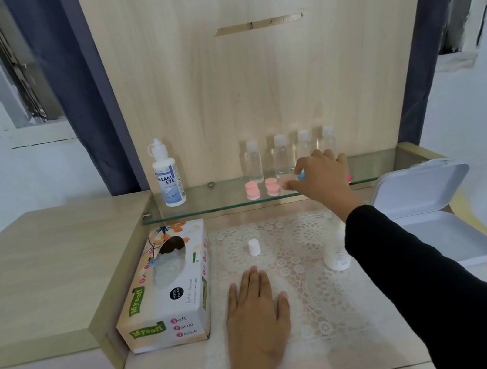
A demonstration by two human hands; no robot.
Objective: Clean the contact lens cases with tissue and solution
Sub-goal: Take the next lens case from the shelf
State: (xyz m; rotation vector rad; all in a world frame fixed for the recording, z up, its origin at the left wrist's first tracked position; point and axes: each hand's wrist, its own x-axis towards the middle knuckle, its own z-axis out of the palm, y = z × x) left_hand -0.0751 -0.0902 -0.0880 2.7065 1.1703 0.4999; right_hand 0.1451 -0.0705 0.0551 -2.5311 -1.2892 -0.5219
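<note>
Contact lens cases (252, 190), pink, are sitting in two small stacks on the glass shelf (207, 204) at mid-frame. From the left: the tissue box (170, 291) is lying at lower left, the solution bottle (168, 177) is standing on the shelf's left end, and the left hand (254, 303) is resting flat on the lace mat, holding nothing, just below a loose white cap (254, 247). Right of the stacks, the right hand (324, 178) is curling over a blue-capped piece; whether it is gripping I cannot tell. As I judge it, those fingers are crowding the clear bottles (282, 155) and could tip them, a case could slide off the glass edge, and the sleeve (406, 254) is passing over the small white bottle (337, 257) and could knock it over.
</note>
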